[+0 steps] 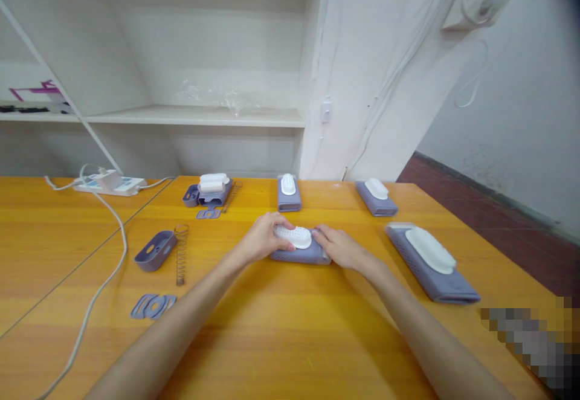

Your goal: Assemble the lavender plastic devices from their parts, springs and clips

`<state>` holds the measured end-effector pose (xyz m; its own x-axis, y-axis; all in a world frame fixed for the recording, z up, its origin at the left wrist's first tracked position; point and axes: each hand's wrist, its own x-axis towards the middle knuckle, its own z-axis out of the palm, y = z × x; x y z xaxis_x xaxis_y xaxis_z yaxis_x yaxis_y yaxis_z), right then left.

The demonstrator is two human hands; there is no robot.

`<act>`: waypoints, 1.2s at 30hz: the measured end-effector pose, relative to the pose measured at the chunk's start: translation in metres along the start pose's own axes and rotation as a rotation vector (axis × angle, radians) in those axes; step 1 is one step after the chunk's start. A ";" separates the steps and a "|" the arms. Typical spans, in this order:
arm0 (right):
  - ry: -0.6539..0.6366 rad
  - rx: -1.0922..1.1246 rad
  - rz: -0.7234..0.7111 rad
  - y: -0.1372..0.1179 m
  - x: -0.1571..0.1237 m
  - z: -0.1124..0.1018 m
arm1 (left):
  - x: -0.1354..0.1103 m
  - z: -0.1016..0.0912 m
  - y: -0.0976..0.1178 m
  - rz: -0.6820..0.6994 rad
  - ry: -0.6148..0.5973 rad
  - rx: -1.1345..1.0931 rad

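A grey-purple plastic case [301, 257] lies flat on the wooden table in front of me. On top of it sits a white oval piece [299, 238] with a bumpy surface. My left hand [265, 237] is closed round the left end of the white piece, thumb on the near side and fingers on the far side. My right hand [339, 246] grips the right end of the case, its fingertips close to the white piece. Part of the case's left end is hidden by my left hand.
Similar cases with white pieces stand at the back centre [289, 202], back right [377, 202], right [430, 264] and back left [215, 194]. Leftward lie a grey oval cup [155, 251], a spring [181, 255] and flat grey plates [153, 306]. A white cable [123, 237] runs from a power strip [109, 183].
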<state>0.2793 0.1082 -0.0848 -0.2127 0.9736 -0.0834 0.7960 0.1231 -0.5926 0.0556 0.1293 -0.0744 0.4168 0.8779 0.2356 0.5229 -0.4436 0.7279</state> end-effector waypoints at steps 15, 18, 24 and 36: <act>0.014 -0.082 0.018 0.005 0.002 0.001 | -0.015 0.010 -0.015 0.050 0.060 -0.071; 0.011 -0.060 -0.007 0.007 0.003 0.001 | -0.023 0.005 -0.022 0.043 0.154 0.054; 0.021 -0.140 -0.032 0.007 0.005 0.005 | -0.042 0.023 -0.020 0.175 0.273 0.420; 0.073 -0.208 0.076 -0.006 -0.007 0.012 | -0.044 0.045 -0.023 0.066 0.271 0.230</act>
<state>0.2691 0.0980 -0.0903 -0.1128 0.9919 -0.0590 0.9093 0.0791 -0.4085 0.0588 0.0921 -0.1302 0.2587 0.8482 0.4621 0.6679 -0.5027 0.5488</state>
